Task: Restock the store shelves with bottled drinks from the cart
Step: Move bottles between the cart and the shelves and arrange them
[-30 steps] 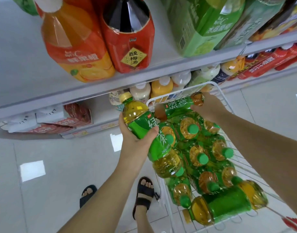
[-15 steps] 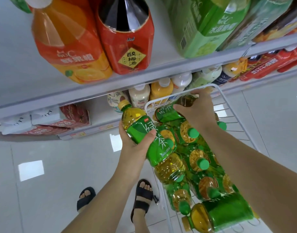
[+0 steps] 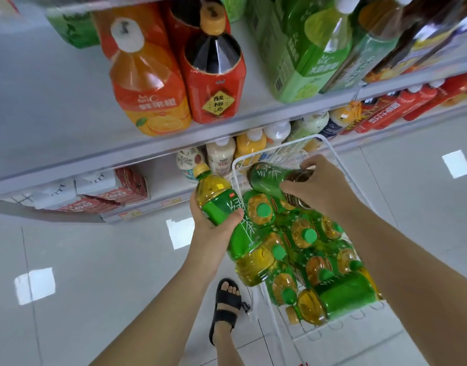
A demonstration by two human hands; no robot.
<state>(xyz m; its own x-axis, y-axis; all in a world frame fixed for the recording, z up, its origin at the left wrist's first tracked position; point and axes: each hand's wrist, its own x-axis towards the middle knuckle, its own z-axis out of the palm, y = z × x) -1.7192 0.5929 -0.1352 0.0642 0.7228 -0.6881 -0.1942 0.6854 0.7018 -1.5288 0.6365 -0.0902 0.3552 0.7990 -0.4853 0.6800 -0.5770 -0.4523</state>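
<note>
Green-labelled bottles (image 3: 227, 215) (image 3: 269, 178) gripped by both hands (image 3: 214, 228) (image 3: 314, 186) over the cart rim (image 3: 235, 170).

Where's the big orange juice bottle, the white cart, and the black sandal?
orange juice bottle (image 3: 148, 88): head view, on its orange body.
white cart (image 3: 322, 138): head view, on its far rim.
black sandal (image 3: 227, 303): head view, on its strap.

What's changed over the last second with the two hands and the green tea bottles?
The right hand has closed around the second green tea bottle it was reaching for at the far end of the cart, and has begun lifting it clear of the other bottles. The left hand keeps its grip on the first green tea bottle, in about the same place. The bottles on the shelves have not changed.
</note>
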